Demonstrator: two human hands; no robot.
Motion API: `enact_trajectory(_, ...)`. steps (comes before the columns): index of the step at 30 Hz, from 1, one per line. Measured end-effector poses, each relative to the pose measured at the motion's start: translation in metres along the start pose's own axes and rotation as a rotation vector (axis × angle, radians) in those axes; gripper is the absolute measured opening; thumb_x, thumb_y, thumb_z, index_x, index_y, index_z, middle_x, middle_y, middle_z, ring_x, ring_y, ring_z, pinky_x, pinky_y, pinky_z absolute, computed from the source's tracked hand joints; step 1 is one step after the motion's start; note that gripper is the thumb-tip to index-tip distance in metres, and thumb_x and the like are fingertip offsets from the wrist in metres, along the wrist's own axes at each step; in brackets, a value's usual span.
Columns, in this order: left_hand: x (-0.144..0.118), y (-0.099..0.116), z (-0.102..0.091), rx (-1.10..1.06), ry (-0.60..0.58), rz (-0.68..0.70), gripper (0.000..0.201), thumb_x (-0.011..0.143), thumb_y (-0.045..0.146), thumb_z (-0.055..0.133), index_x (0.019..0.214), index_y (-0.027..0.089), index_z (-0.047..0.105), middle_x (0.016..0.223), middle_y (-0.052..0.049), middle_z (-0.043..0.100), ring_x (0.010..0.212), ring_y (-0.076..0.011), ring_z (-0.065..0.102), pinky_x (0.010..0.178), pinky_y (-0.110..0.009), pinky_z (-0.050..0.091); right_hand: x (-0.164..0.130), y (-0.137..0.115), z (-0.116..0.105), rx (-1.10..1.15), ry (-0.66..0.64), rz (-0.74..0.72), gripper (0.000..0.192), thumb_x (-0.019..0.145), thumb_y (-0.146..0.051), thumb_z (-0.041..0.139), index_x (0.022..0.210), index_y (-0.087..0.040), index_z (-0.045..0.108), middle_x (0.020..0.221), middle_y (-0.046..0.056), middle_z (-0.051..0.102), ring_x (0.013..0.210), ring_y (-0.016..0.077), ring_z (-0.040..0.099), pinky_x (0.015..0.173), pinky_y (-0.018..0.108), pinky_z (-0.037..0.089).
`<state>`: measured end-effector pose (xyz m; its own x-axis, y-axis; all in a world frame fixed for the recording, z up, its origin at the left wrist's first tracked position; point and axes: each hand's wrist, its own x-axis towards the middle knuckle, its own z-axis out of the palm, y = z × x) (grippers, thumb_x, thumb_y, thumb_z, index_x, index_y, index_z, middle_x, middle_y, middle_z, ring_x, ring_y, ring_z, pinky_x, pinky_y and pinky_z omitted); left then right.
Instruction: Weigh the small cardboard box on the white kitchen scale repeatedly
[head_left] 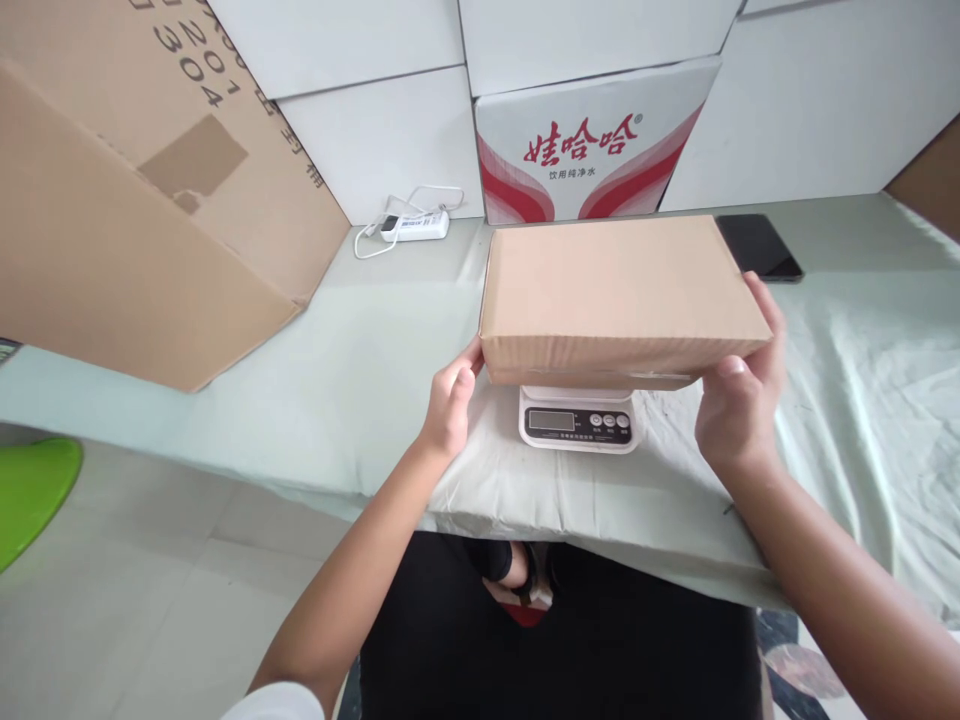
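Observation:
A brown cardboard box (615,285) is held level between my two hands, over a white digital kitchen scale (577,440). The box hides the scale's weighing plate, so I cannot tell whether the two touch. My left hand (451,400) grips the near left corner, fingertips at the side and underneath. At the near right corner, my right hand (742,390) has its thumb on the front face and its fingers along the right side. The scale's small display and a row of buttons face me; no digits can be read on the display.
A black smartphone (757,248) lies behind the box's right end. A white power strip (415,226) with a coiled cable lies at the back. White cartons, one with red print (592,150), line the rear. A large brown carton (150,200) stands left on the cloth-covered table (330,400).

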<state>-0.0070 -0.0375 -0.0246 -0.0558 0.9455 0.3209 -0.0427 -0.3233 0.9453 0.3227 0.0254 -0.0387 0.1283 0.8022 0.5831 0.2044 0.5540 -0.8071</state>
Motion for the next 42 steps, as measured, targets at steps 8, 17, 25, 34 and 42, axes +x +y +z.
enact_trajectory(8,0.069,0.03,-0.001,-0.007,-0.101,0.091,0.092,0.1,0.095,0.046,0.156,0.028,0.074,0.17,-0.009,0.071,0.175,-0.0394,0.048,0.143,-0.054,0.044,0.089,0.022,-0.001,0.14,-0.019,-0.282,0.135,0.047,-0.102,0.077,0.169,-0.054,0.043,0.176,0.0,0.053,0.169,0.0526,0.045,0.136,0.086,0.038)
enact_trajectory(17,0.148,-0.068,0.024,-0.04,0.0,-0.023,0.102,0.088,0.104,0.056,0.151,0.025,0.075,0.175,-0.012,0.067,0.176,-0.0386,0.046,0.145,-0.053,0.038,0.112,0.101,0.058,0.086,0.022,-0.095,0.113,0.079,-0.084,0.068,0.178,-0.041,0.032,0.189,0.004,0.043,0.178,0.0378,0.042,0.15,0.071,0.031)
enact_trajectory(25,0.139,-0.074,0.027,-0.02,-0.002,-0.073,0.085,0.095,0.095,0.057,0.134,0.023,0.081,0.159,-0.013,0.079,0.168,-0.0372,0.059,0.143,-0.052,0.043,0.109,0.125,0.044,0.066,-0.054,0.051,0.102,0.083,-0.08,0.071,0.173,-0.044,0.038,0.186,-0.001,0.048,0.171,0.0347,0.045,0.149,0.068,0.03)
enact_trajectory(34,0.145,-0.067,0.013,0.037,0.218,-0.213,0.082,0.108,0.083,0.043,0.154,0.021,0.071,0.179,-0.017,0.061,0.172,-0.0337,0.054,0.14,-0.047,0.047,0.103,0.097,0.048,0.146,0.0,0.115,0.09,0.084,-0.069,0.07,0.168,-0.046,0.046,0.159,0.004,0.072,0.156,0.0358,0.065,0.138,0.066,0.047)
enact_trajectory(42,0.141,-0.054,0.015,0.012,0.169,-0.278,0.079,0.112,0.078,0.036,0.16,0.023,0.067,0.179,-0.013,0.062,0.172,-0.0295,0.054,0.141,-0.042,0.045,0.097,0.089,0.041,0.182,-0.044,0.315,0.093,0.088,-0.072,0.065,0.174,-0.053,0.037,0.159,0.0,0.074,0.144,0.0329,0.073,0.11,0.055,0.07)
